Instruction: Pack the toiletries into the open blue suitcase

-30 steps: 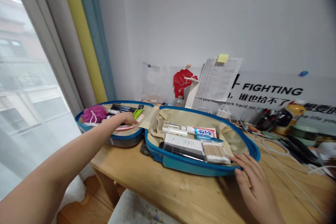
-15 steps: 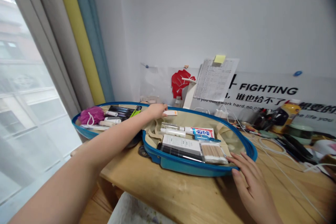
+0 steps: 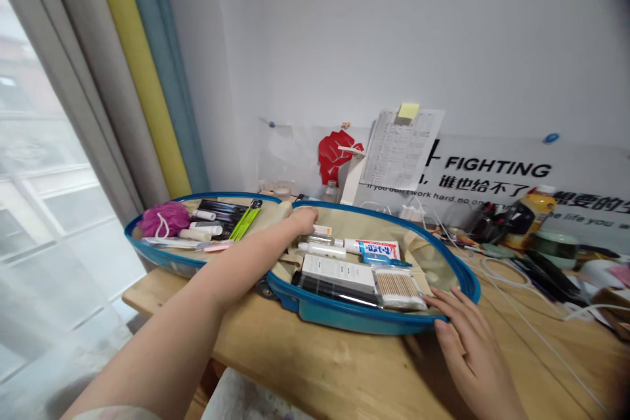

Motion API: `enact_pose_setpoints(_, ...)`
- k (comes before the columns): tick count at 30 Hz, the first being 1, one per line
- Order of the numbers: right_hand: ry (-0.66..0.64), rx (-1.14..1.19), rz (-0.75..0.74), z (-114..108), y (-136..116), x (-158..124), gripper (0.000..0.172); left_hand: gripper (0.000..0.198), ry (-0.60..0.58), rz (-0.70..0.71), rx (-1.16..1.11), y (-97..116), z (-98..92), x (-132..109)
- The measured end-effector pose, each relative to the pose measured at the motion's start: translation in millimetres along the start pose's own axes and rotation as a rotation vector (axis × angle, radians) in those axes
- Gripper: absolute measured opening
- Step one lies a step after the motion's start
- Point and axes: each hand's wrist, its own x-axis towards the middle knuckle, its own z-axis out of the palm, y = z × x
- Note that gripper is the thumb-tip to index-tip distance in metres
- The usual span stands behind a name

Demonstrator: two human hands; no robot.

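A small blue suitcase (image 3: 374, 323) lies spread open on the wooden table, its two halves side by side. My left hand (image 3: 304, 218) is closed on a small white box (image 3: 322, 230) with an orange end, low inside the right half; its fingertips are partly hidden. Right beside it are a clear bottle and a white tube (image 3: 322, 250). Toothpaste (image 3: 377, 248), a blue packet (image 3: 386, 260), a white carton (image 3: 338, 270), a black case (image 3: 339, 291) and cotton swabs (image 3: 398, 289) fill that half. Spread fingers of my right hand (image 3: 465, 341) rest over its front right rim, near the swabs.
In the left half are a purple bath puff (image 3: 166, 219), white tubes, black items and green-packaged things (image 3: 245, 223). Cables (image 3: 509, 279), a yellow bottle (image 3: 531, 216) and a green jar (image 3: 556, 248) crowd the right side. A poster wall stands behind; curtains hang left.
My left hand has lowered the small white box into the back of the right half, beside the clear bottle. My right hand stays on the rim. The view has shifted slightly.
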Motion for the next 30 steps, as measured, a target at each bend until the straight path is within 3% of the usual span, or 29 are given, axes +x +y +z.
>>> enact_pose_setpoints(4,-0.019,0.033,0.048,2.1,3.0,-2.1,0.033,0.028,0.043,-0.010,-0.055,4.2,-4.1,-5.3)
enact_pose_setpoints(8,-0.008,0.042,0.033,3.3,4.5,-2.9,0.032,0.028,0.197,-0.044,-0.123,-1.1,-25.4,-11.1)
enact_pose_setpoints(13,-0.017,0.040,0.048,4.3,4.9,-2.5,0.034,0.035,0.312,-0.254,-0.135,-52.6,-50.6,-29.0)
enact_pose_setpoints(17,-0.009,0.045,0.047,3.9,4.3,-1.3,0.035,0.030,0.183,-0.445,-0.098,-102.8,-53.1,-58.4)
enact_pose_setpoints(20,-0.009,0.037,0.028,3.4,3.8,-0.8,0.034,0.021,0.027,-0.524,-0.079,-124.8,-47.5,-81.6)
enact_pose_setpoints(25,-0.008,0.056,0.068,5.1,4.3,-2.0,0.037,0.031,-0.168,-0.555,-0.075,-133.5,-33.7,-105.8)
enact_pose_setpoints(30,-0.004,0.055,0.057,5.4,4.2,-1.7,0.035,0.042,-0.154,-0.507,0.012,-131.2,-25.3,-108.9)
